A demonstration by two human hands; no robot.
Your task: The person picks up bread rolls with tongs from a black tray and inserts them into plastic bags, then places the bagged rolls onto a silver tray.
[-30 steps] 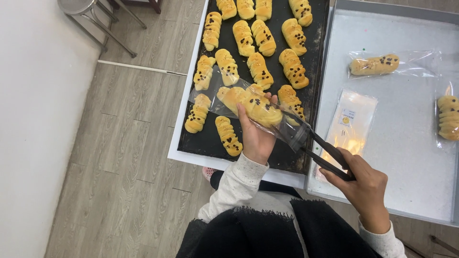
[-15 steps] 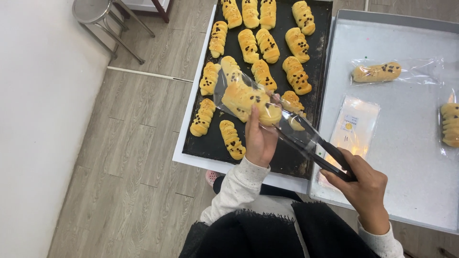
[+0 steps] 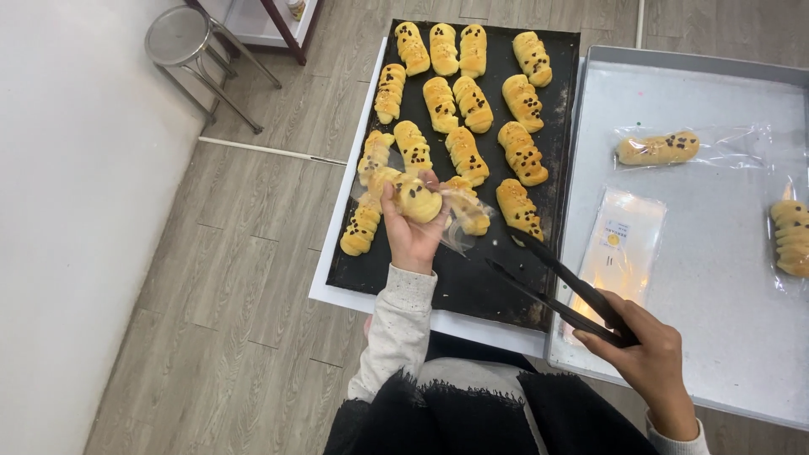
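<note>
— Since half a second ago the black metal tongs (image 3: 560, 291) have drawn clear of the clear plastic bag (image 3: 438, 211); their tips, earlier at the bag's mouth, now hang empty and slightly apart over bare black baking tray (image 3: 472, 286), well to the right of the left fingers.

— And the golden, chocolate-chip-dotted bread roll (image 3: 413, 200)?

— Inside the bag, pinched between thumb and curled fingers of the left hand (image 3: 413, 232), lifted above the tray's near rows. The right hand (image 3: 649, 362) is closed round the tongs' handles, below and right of them, at the edge of the silver metal tray (image 3: 716, 337).

— How should the bagging go well?

— I'd judge: grip lightly so the soft roll isn't squashed, keep the bag mouth uppermost, and hold the tongs off the other rolls (image 3: 472, 105) beyond the fingertips.
</note>
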